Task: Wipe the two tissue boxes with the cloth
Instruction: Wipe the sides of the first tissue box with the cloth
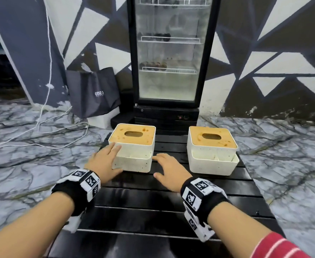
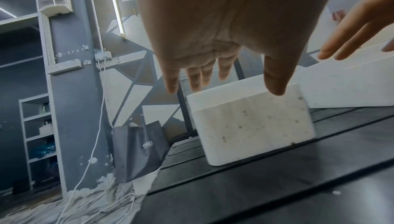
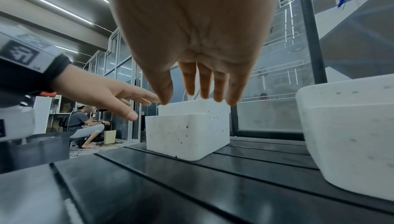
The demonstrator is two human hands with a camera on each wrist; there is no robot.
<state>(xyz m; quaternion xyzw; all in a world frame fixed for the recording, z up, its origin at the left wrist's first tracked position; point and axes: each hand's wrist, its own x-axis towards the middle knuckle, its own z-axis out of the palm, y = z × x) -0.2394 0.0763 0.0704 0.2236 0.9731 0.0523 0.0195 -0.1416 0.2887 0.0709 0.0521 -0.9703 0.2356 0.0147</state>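
Observation:
Two white, stain-speckled tissue boxes with tan slotted lids stand on a black slatted table (image 1: 153, 198). The left box (image 1: 134, 157) (image 2: 255, 126) (image 3: 187, 135) has my left hand (image 1: 108, 159) (image 2: 232, 82) (image 3: 127, 103) beside its left wall, fingers straight. I cannot tell whether it touches the box. My right hand (image 1: 160, 165) (image 3: 192, 96) (image 2: 349, 39) hovers open at that box's front right corner, holding nothing. The right box (image 1: 212, 157) (image 2: 349, 89) (image 3: 351, 135) stands apart to the right. No cloth is in view.
A glass-door fridge (image 1: 169, 53) rises just behind the table. A dark tote bag (image 1: 93, 92) and white cables (image 1: 41, 123) lie on the marble floor to the left. In the right wrist view there is a black bin (image 3: 42, 146) and a seated person (image 3: 85, 123) far off.

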